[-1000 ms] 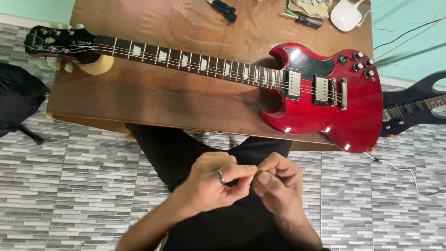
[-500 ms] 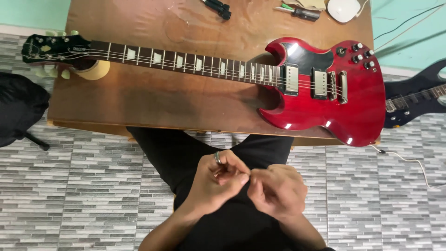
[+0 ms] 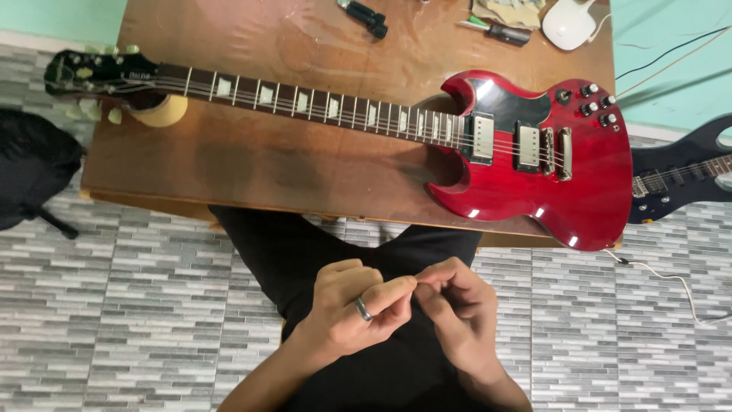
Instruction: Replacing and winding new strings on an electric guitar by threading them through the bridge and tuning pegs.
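From the head camera, the left hand (image 3: 347, 309), a metal ring on one finger, and the right hand (image 3: 461, 313) meet over the lap in black trousers, fingertips pinched together; whatever is between them is too small to make out. Just beyond the knees lies a glossy red electric guitar (image 3: 534, 164), flat on the brown wooden counter (image 3: 267, 164), its dark neck stretching left with the headstock resting on a pale round roll (image 3: 164, 113). A white rounded device (image 3: 568, 23) and a screwdriver (image 3: 499, 30) sit at the far edge. A dark guitar (image 3: 686, 179) rests to the right, above the grey tiled floor (image 3: 114, 305).
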